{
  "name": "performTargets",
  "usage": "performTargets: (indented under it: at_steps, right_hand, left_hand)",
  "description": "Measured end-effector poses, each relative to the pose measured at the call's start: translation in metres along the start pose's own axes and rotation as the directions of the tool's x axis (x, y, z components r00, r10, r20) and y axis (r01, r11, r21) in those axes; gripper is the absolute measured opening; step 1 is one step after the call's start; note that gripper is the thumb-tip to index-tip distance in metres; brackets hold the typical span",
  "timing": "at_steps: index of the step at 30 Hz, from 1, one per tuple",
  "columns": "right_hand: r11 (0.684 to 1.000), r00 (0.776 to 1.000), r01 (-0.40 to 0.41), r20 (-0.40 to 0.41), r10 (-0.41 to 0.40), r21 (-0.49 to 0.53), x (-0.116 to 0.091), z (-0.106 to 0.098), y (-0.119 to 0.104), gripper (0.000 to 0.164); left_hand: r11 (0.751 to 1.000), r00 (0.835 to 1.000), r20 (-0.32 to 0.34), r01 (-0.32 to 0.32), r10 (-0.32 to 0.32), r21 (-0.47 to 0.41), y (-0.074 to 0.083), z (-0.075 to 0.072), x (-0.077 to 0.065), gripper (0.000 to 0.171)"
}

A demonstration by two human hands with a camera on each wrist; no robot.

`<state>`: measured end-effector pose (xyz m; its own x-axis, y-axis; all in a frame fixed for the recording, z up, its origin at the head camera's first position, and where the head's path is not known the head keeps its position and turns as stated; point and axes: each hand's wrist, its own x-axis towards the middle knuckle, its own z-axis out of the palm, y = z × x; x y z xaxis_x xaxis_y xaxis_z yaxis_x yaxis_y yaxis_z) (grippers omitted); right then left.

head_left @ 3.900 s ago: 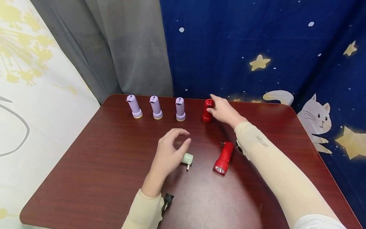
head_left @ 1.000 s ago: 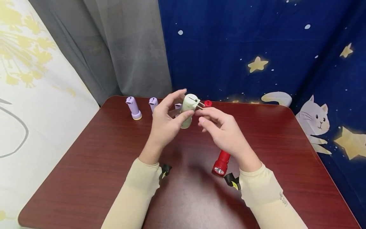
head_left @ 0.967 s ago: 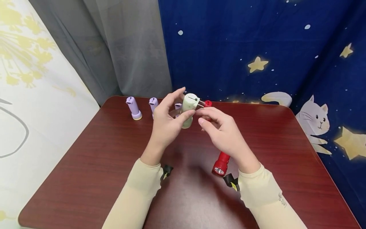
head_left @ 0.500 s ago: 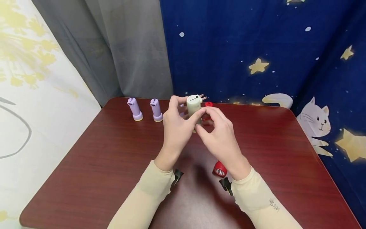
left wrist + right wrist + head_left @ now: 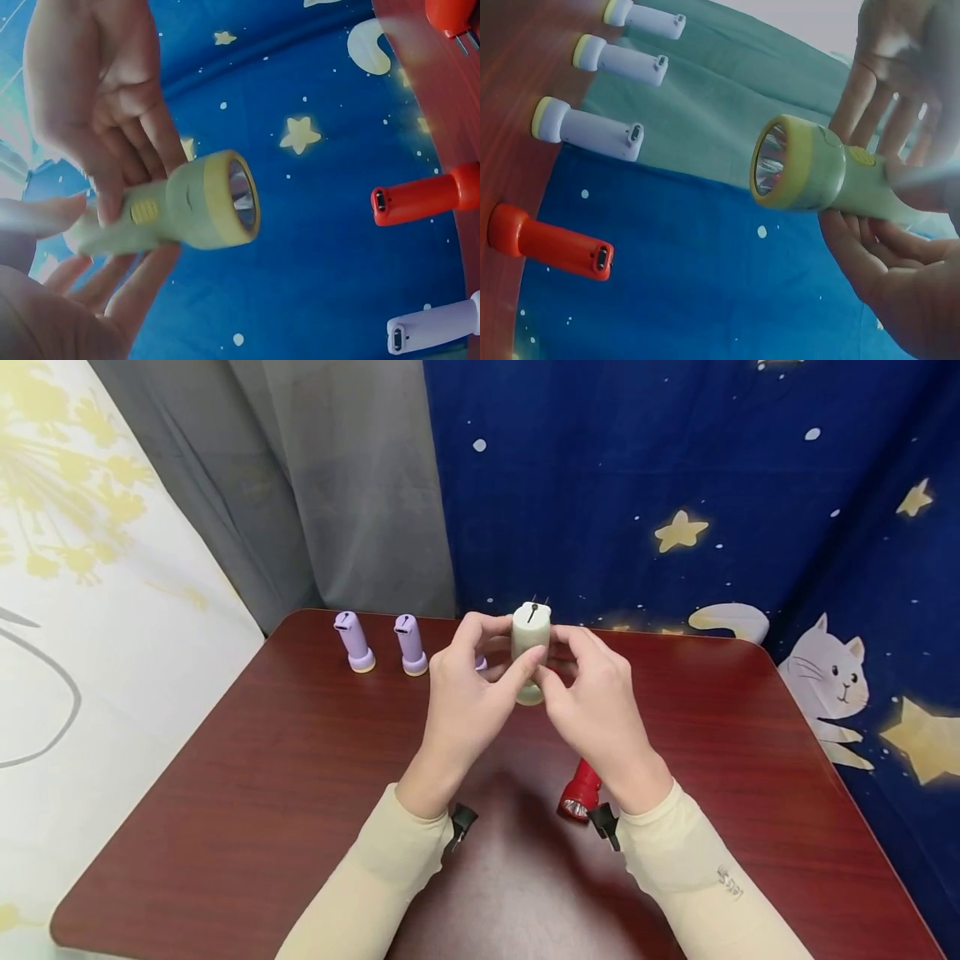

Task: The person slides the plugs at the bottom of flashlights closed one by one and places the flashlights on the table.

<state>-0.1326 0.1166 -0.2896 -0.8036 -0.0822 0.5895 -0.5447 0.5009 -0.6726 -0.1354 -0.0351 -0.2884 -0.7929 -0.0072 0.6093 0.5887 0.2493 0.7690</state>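
A pale green flashlight [image 5: 530,639] is held upright above the table, between my two hands. Its two plug prongs stick out toward the back curtain. My left hand [image 5: 468,697] holds it from the left, thumb across its near side. From the right, my right hand [image 5: 600,706] pinches it, the two thumbs meeting in front. The flashlight's yellow-rimmed lens faces down, and a yellow switch [image 5: 145,211] shows on its side in the left wrist view. Behind the right hand, a standing red flashlight [image 5: 566,246] is nearly hidden in the head view but plain in the right wrist view.
Two purple flashlights [image 5: 354,643] stand lens-down at the table's back left; a third purple flashlight [image 5: 589,131] is mostly covered by the left hand in the head view. Another red flashlight [image 5: 581,787] lies on the table [image 5: 247,810] by the right wrist. Curtains hang behind.
The green flashlight has been lifted from the table, and its prongs have swung from pointing right to pointing back. My right hand left the standing red flashlight earlier and now grips the green one too.
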Motion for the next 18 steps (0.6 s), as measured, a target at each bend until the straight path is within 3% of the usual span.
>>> performTargets:
  at_steps: [6, 11, 14, 18]
  right_hand:
    - [0.994, 0.995, -0.059, 0.089, 0.052, 0.087, 0.002, -0.011, 0.003, 0.040]
    - [0.992, 0.994, -0.036, 0.110, 0.023, 0.120, 0.001, -0.010, 0.004, 0.043]
    - [0.991, 0.994, -0.017, 0.105, 0.004, 0.129, -0.001, -0.009, 0.005, 0.045]
    - [0.989, 0.995, 0.005, 0.095, -0.020, 0.149, -0.002, -0.009, 0.005, 0.053]
  left_hand:
    - [0.996, 0.990, 0.135, 0.046, -0.035, -0.079, -0.003, -0.013, 0.007, 0.042]
    - [0.993, 0.965, 0.237, 0.119, -0.110, -0.023, -0.005, -0.023, 0.011, 0.044]
    - [0.993, 0.961, 0.249, 0.116, -0.121, 0.037, -0.006, -0.026, 0.011, 0.044]
    - [0.993, 0.968, 0.224, 0.101, -0.112, 0.056, -0.007, -0.025, 0.010, 0.043]
